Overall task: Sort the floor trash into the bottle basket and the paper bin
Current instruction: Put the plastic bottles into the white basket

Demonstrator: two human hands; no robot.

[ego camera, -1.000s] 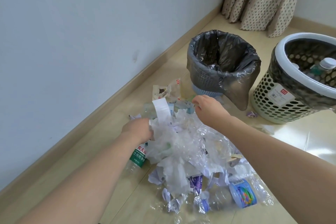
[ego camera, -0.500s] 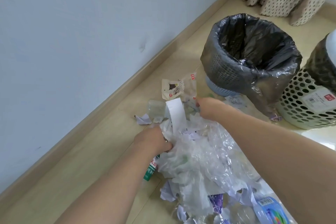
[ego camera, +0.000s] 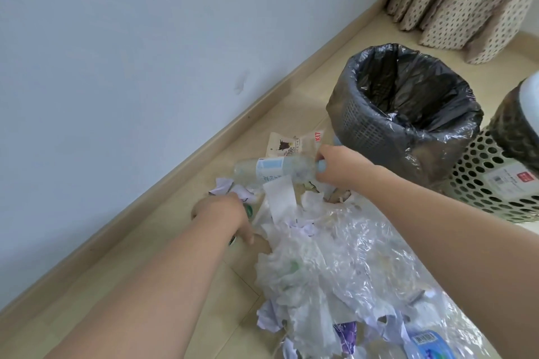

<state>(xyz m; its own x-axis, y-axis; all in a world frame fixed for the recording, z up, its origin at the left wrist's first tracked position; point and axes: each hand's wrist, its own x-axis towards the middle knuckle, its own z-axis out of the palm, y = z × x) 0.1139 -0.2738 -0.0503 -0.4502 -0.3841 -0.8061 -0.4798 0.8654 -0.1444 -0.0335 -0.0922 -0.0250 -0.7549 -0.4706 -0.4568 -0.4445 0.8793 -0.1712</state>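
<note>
Nearest the camera, at 5 o'clock, a bottle with a blue label [ego camera: 434,348] lies partly under the edge of a trash pile [ego camera: 329,265] of clear plastic film, torn white paper and purple-printed scraps spread over the floor [ego camera: 122,294].

At the pile's 9 o'clock edge, the left hand [ego camera: 226,217] is lowered to the floor, fingers curled down around a bottle with a green cap [ego camera: 248,210]; most of that bottle is hidden beneath the hand, and whether the grip is fully closed cannot be told. A white paper strip [ego camera: 281,198] stands up from the pile just beside this hand, at its 2 o'clock.

Further out, the right hand [ego camera: 339,170] is closed around the neck of a clear bottle [ego camera: 277,169] with a pale blue label. That bottle lies roughly level, base pointing to 9 o'clock; whether it touches the floor cannot be told. A beige wrapper [ego camera: 287,146] with red lettering lies flat on the floor just beyond it.

At 2 o'clock from the right hand stands the paper bin [ego camera: 370,125], lined with a dark bag, mouth open. Just beside it at 3 o'clock is the bottle basket [ego camera: 478,183], white and perforated, cut off by the frame edge.

Farthest, a dotted curtain [ego camera: 466,0] hangs to the floor at 1 o'clock, with the wall [ego camera: 145,38] running along the left.
</note>
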